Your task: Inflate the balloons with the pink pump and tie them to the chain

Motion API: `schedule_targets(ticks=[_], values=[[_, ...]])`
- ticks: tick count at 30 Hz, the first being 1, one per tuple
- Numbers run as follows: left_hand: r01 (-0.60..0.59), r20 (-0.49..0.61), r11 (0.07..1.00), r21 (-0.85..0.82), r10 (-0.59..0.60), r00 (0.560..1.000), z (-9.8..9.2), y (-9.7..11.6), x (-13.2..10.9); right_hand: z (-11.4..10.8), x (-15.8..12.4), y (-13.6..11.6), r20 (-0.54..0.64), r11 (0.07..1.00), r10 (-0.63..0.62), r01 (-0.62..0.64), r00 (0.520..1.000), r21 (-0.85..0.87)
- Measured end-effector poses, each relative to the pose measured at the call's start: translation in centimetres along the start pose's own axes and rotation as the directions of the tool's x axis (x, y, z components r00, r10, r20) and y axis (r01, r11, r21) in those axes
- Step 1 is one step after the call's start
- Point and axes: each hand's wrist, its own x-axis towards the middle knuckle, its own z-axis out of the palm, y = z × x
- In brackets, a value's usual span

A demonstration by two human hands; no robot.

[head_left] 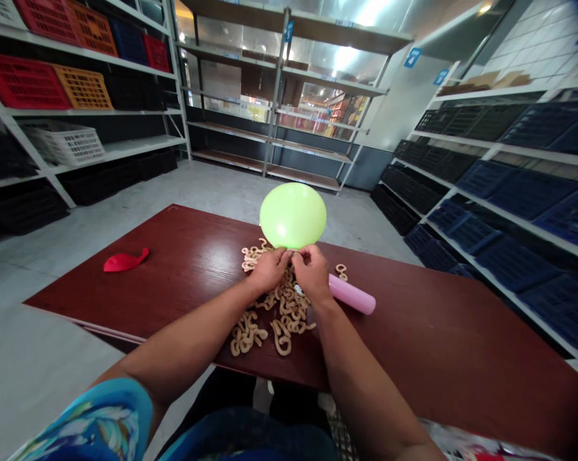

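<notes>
A blown-up yellow-green balloon [293, 214] stands above the table with its neck toward me. My left hand [271, 267] pinches the balloon's neck from the left, fingers closed. From the right, my right hand [311, 272] pinches the same neck, its fingertips touching or almost touching those of my left. The neck itself is mostly hidden by my fingers. Below and around my hands lies a heap of curly tan snack-like pieces [289, 306]. A pink cylinder [352, 294], perhaps a pump, rests just right of my right hand, its near end hidden behind that hand.
A limp red balloon [124, 261] lies on the left of the dark red table [183, 256]. One or two loose curls [341, 273] sit right of the heap. Crate-filled shelves stand left [82, 109] and right [500, 192], with a metal rack [274, 121] behind.
</notes>
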Motion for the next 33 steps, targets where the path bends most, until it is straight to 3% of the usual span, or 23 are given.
schedule_targets(ticks=[6,11,15,20,24,29,33], values=[[0.071,-0.026,0.997,0.002,-0.071,0.997,-0.4,-0.6,0.3,-0.6,-0.2,-0.6,0.14,0.975,-0.19,0.17,0.972,0.141],[0.06,-0.046,0.998,0.008,-0.06,0.997,-0.3,-0.7,0.2,-0.9,-0.2,-0.8,0.222,0.968,-0.058,0.0,0.973,0.252],[0.036,-0.037,0.999,0.004,-0.035,0.999,-0.2,-0.9,0.1,-0.7,-0.2,-0.7,0.21,0.934,-0.004,-0.072,0.978,0.351],[0.059,-0.044,0.998,-0.005,-0.059,0.997,-0.2,-1.0,0.3,-0.6,-0.2,-0.4,0.23,0.935,-0.094,0.006,0.969,0.355],[0.069,-0.026,0.992,-0.109,-0.072,0.997,-0.2,-1.3,0.4,-0.3,-0.4,-0.2,0.209,0.939,-0.178,0.103,0.962,0.328],[0.074,-0.038,0.977,-0.198,-0.083,0.996,-0.2,-1.6,0.5,0.0,-0.6,-0.3,0.147,0.944,-0.159,0.107,0.976,0.313],[0.062,-0.037,0.983,-0.173,-0.069,0.997,-0.2,-1.6,0.4,-0.1,-0.4,-0.2,0.173,0.953,-0.149,0.095,0.974,0.287]])
